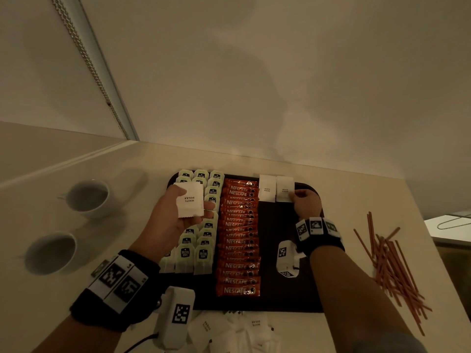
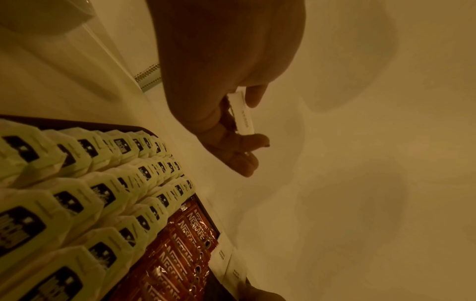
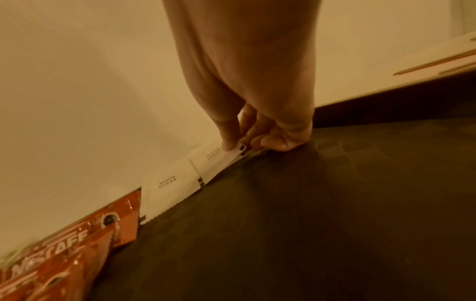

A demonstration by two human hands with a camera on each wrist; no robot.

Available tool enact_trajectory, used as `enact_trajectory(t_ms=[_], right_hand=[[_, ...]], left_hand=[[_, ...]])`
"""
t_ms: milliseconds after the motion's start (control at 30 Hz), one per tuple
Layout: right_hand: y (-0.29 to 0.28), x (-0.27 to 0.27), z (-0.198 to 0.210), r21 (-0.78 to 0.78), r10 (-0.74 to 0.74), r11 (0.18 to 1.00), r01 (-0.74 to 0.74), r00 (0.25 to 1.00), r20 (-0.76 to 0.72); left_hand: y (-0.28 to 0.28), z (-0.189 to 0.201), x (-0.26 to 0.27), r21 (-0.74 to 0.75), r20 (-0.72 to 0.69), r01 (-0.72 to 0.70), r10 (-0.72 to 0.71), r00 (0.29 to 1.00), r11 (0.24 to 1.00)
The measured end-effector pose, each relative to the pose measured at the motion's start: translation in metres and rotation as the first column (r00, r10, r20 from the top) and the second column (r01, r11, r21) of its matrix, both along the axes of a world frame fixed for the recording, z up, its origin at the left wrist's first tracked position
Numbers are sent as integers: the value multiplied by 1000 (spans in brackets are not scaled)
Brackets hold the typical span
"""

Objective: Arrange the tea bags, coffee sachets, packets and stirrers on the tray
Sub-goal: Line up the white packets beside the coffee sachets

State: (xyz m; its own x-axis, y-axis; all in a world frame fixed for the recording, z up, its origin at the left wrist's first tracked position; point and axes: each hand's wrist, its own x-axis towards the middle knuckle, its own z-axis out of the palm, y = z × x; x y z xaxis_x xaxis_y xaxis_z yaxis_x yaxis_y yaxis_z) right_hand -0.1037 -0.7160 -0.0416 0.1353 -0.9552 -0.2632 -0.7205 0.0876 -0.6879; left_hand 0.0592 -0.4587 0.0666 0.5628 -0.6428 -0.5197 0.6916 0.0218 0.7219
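A dark tray [image 1: 277,222] holds rows of pale green tea bags [image 1: 204,253] at the left and a column of red Nescafe sachets [image 1: 238,238] in the middle. Two white sugar packets [image 1: 267,188] lie at its far edge. My right hand [image 1: 303,202] pinches the corner of the right-hand one [image 1: 284,191] [image 3: 216,160]. Above the tea bags my left hand [image 1: 175,212] holds a small stack of white sugar packets [image 1: 191,200] [image 2: 243,116] between thumb and fingers.
Two white cups [image 1: 88,197] [image 1: 51,250] stand left of the tray. Red stirrers [image 1: 392,266] lie in a loose pile on the counter at the right. More sugar packets [image 1: 244,329] are heaped at the counter's near edge. A wall rises just behind the tray.
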Motion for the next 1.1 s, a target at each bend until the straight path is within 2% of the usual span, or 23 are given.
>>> enact_trajectory(t_ms=[233,300,367,433,500,567,600,633,700,767,833,1000,1100], right_hand=[[-1,4,-1,-8,-43,999,42,998,-55],[6,10,7,-37,-39,999,40,998,40],[24,22,28,-33,59,998,-52,970,238],[54,36,59,-6,288,951,-310,876,387],[81,47,88,46,465,816,-577,701,541],[99,56,105,41,558,681,-732,553,619],[105,59,110,6,605,649,-761,521,602],[108,61,111,-32,641,643,-766,514,569],[111,62,111,-61,647,679,-731,557,520],[113,60,108,-30,636,700,-714,602,483],[116,55,105,3,638,696,-718,620,456],[128,47,104,67,479,794,-604,690,542],[131,42,100,88,429,820,-565,709,559]], left_hand=[[-5,1,4,19,-21,-74,74,997,997],[-7,2,4,43,5,-67,67,998,997],[-9,1,5,88,89,7,-14,996,996],[-10,-2,4,183,259,156,-200,945,971],[-13,-3,4,288,408,285,-387,827,914],[-14,-1,4,352,500,329,-473,725,876],[-15,-1,4,366,534,314,-474,700,876],[-15,0,5,366,563,275,-447,696,889],[-13,0,8,320,592,155,-325,737,935],[-11,0,10,233,590,50,-182,786,971],[-10,0,11,170,593,-7,-97,799,985],[-14,0,6,119,632,-35,-48,774,992],[-17,1,3,116,626,-20,-58,778,993]])
